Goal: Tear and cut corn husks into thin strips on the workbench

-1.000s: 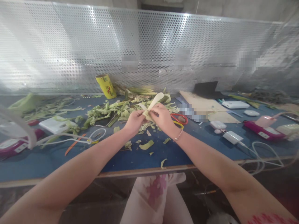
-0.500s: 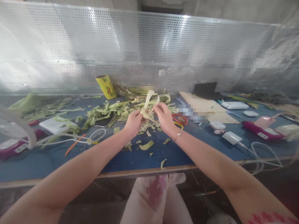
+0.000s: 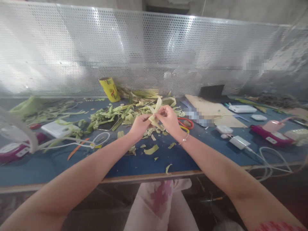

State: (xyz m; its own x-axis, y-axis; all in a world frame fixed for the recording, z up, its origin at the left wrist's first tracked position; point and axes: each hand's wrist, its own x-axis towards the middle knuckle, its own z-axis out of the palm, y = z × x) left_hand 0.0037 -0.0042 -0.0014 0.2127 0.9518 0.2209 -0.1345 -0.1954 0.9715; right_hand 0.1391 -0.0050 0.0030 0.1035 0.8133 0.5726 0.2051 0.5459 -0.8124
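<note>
A folded pale yellow-green leaf strip is pinched between both my hands above the blue table. My left hand grips its lower left part with thumb and fingers. From the other side, the closed fingers of my right hand press on it, and one flat end sticks up between the hands. Fingers cover part of the fold. Just behind lies a heap of knotted green leaf strips. Cut scraps are scattered below, among them a curved leaf piece.
A yellow cup-like roll leans near the perforated metal screen. Red-handled scissors or a loop lie by my right wrist. White chargers, cables and a magenta power strip occupy the right; a white box sits left.
My right hand has moved slightly left and closer to my left hand. The leaf strip's upright end stands lower and leans more to the right, with less of its loop showing.
</note>
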